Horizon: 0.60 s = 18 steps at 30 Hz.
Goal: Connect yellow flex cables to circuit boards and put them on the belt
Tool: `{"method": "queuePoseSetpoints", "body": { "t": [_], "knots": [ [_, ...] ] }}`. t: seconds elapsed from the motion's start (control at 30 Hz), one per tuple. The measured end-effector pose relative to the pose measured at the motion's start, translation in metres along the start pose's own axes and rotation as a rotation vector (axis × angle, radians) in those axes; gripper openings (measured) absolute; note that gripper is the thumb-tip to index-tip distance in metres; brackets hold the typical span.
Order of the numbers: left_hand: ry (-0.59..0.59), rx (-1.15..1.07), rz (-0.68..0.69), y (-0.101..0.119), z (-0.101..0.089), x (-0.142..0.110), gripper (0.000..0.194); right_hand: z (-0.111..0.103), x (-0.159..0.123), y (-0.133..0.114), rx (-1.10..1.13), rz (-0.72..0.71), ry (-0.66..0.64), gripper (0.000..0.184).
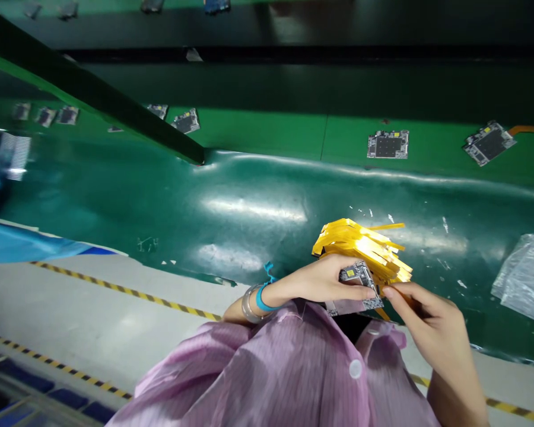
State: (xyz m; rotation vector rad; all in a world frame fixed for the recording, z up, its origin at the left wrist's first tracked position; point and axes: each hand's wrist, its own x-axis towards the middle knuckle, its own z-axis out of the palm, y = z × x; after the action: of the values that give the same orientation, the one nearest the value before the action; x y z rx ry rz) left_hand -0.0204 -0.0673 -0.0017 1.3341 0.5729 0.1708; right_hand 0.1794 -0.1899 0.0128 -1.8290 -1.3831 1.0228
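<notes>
My left hand (329,281) holds a small circuit board (358,274) at the table's near edge, its thumb lying across the board's face. At the board's right edge my right hand (427,311) is closed in a pinch. Between its fingers there appears to be an orange flat flex cable (382,314), mostly hidden by the hand and board; whether it is joined to the board I cannot tell. Just beyond both hands lies a pile of yellow-orange flex cables (360,240) on the green mat (253,219).
Several circuit boards (387,145) lie along the green conveyor (285,133); one board (489,143) at right has an orange cable attached. A green post (115,101) slants across the left. Clear plastic bags (527,276) lie at right. Blue fabric (26,242) shows at far left.
</notes>
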Motion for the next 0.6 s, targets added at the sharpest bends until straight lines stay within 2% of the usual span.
{"method": "queuePoseSetpoints", "body": {
  "t": [0.3, 0.6],
  "knots": [
    [-0.027, 0.009, -0.017, -0.002, 0.000, 0.000, 0.026, -0.007, 0.001, 0.004, -0.055, -0.070, -0.117, 0.021],
    [-0.046, -0.012, -0.009, -0.008, 0.001, 0.002, 0.024, -0.012, 0.011, 0.002, 0.016, 0.010, -0.304, 0.025]
  ]
}}
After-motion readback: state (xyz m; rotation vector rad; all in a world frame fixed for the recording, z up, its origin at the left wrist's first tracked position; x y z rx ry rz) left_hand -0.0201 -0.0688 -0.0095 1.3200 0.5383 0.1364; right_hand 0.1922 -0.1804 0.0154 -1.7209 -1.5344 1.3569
